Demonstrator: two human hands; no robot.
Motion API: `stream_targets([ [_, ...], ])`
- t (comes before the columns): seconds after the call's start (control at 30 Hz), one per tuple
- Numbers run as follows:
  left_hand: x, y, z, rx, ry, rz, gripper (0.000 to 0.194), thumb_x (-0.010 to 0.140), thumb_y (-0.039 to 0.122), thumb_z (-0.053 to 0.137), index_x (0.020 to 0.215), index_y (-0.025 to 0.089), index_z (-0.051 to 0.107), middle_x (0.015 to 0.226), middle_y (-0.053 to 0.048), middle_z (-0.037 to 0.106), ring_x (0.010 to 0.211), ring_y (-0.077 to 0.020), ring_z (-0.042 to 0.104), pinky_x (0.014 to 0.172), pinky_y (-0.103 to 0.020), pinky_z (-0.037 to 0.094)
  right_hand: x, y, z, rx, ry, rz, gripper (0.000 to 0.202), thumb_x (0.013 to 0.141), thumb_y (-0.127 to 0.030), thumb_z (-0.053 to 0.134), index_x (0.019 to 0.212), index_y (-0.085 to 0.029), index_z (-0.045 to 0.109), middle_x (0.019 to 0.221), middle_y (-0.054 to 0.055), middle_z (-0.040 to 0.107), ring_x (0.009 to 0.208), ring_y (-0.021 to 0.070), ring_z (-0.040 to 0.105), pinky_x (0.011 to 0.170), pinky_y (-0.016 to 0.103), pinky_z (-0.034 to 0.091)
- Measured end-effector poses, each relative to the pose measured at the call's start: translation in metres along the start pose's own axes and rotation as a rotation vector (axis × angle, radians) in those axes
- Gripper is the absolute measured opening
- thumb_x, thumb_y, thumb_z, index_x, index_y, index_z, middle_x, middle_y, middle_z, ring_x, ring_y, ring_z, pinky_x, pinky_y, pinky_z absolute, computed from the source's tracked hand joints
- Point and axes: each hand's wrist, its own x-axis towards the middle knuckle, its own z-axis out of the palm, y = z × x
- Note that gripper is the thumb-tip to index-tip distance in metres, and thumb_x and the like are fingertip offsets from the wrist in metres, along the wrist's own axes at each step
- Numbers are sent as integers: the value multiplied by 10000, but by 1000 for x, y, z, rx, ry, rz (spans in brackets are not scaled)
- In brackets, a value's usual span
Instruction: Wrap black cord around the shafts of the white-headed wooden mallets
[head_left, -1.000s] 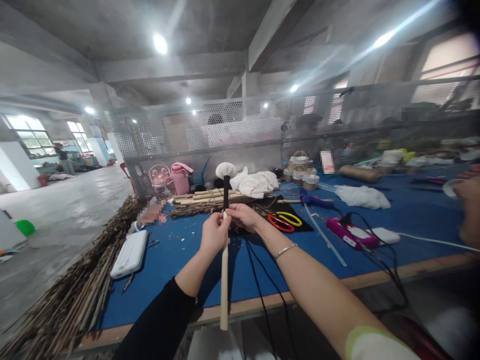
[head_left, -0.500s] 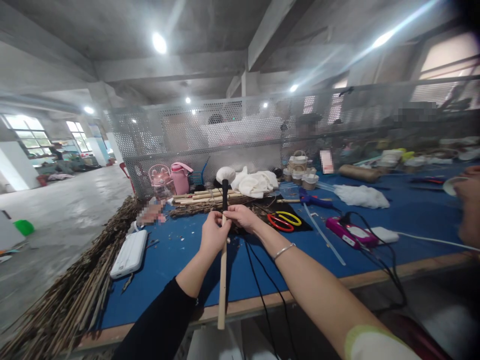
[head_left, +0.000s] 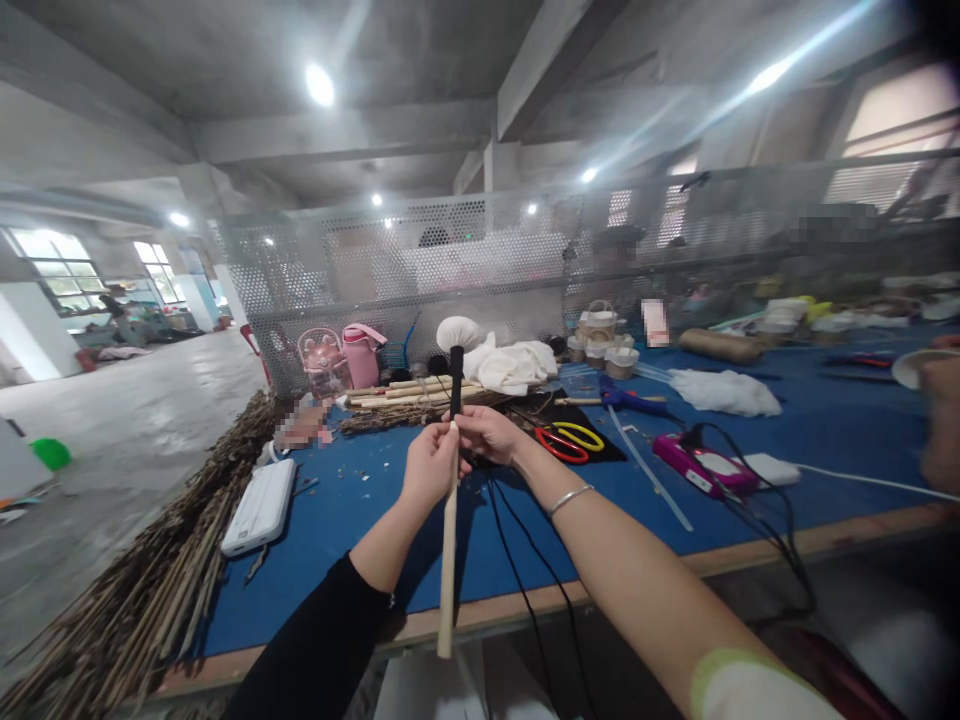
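Note:
Between my two hands stands a pale wooden stick (head_left: 448,560) with a black-wrapped upper part (head_left: 457,385) and a round white cloth head (head_left: 459,333) on top. My left hand (head_left: 429,465) is closed round the stick just below the black part, thumb pointing up. From the other side, my right hand (head_left: 487,436) pinches it at the lower end of the black wrap, its fingertips partly behind the stick. The stick's lower end hangs over the table's front edge. Scissors (head_left: 570,441) with red and yellow handles lie to the right of my right hand.
On the blue table (head_left: 337,540) are a white power bank (head_left: 259,507), a blue glue gun (head_left: 630,398), a purple device (head_left: 705,465) with cables, and white cloth (head_left: 517,365). Dry stalks (head_left: 172,540) line the left edge. Another person's hand (head_left: 941,400) is at far right.
The white head and black part have tipped slightly to the right and up. My right fingers have shifted around the stick. The other person's hand at far right has moved a little.

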Motion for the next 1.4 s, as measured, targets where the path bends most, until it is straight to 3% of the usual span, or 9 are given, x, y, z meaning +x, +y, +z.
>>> stream_targets([
  [0.1, 0, -2, -2, 82, -55, -51, 266, 818, 400, 418, 796, 155, 520, 659, -33, 630, 370, -95, 504, 375, -216, 384, 1, 2, 0, -49, 57, 18, 288, 643, -336, 709, 687, -148, 496, 419, -85, 396, 320, 24, 270, 328, 179, 95],
  [0.27, -1, -1, -6, 378, 166, 75, 187, 708, 342, 581, 700, 158, 545, 582, -2, 584, 481, -97, 511, 479, -202, 390, 6, 8, 2, -157, 119, 56, 298, 624, -349, 710, 677, -149, 495, 419, -83, 391, 315, 21, 212, 325, 198, 88],
  [0.37, -2, 2, -6, 397, 206, 86, 162, 671, 307, 612, 672, 158, 547, 558, 9, 570, 505, -100, 503, 495, -199, 378, 7, 9, 2, -204, 111, 53, 304, 639, -374, 697, 676, -149, 496, 424, -81, 387, 314, 21, 212, 321, 197, 84],
  [0.6, 1, 0, -6, 300, 151, 76, 224, 698, 363, 598, 698, 141, 574, 528, 5, 575, 466, -93, 497, 476, -197, 377, 6, 9, -3, -137, 42, 41, 330, 661, -399, 694, 712, -152, 481, 440, -92, 380, 318, 16, 205, 321, 190, 74],
  [0.8, 2, 0, -3, -32, -60, -49, 329, 750, 458, 527, 818, 136, 531, 626, -19, 606, 384, -78, 491, 393, -200, 392, 1, 2, -5, -45, -14, -5, 352, 658, -396, 702, 822, -136, 531, 459, -74, 442, 333, 30, 305, 334, 174, 128],
  [0.93, 2, -2, -2, -54, -140, -48, 362, 771, 491, 483, 818, 134, 523, 671, -38, 616, 392, -74, 499, 409, -205, 407, -1, 0, -9, -77, -34, -1, 318, 681, -381, 681, 807, -132, 530, 448, -67, 453, 332, 39, 332, 337, 171, 134],
  [1.03, 1, -3, -3, 142, -76, -6, 344, 789, 482, 448, 803, 151, 541, 614, -15, 595, 414, -89, 502, 422, -205, 381, 1, 2, -11, -161, 16, 18, 297, 667, -369, 685, 715, -133, 510, 438, -75, 432, 306, 20, 242, 324, 185, 92],
  [1.2, 1, -2, -8, 484, 133, 110, 232, 633, 366, 652, 641, 166, 534, 570, 8, 569, 520, -101, 501, 497, -199, 354, 3, 4, -4, -260, 55, 57, 341, 626, -409, 696, 692, -113, 539, 453, -59, 453, 317, 17, 230, 327, 199, 79],
  [1.4, 2, 0, -11, 531, 136, 95, 219, 670, 364, 609, 600, 163, 555, 540, 3, 571, 498, -103, 484, 504, -209, 333, 3, 5, -2, -292, 86, 58, 351, 629, -430, 695, 646, -130, 514, 410, -86, 371, 313, 15, 205, 325, 203, 72],
])
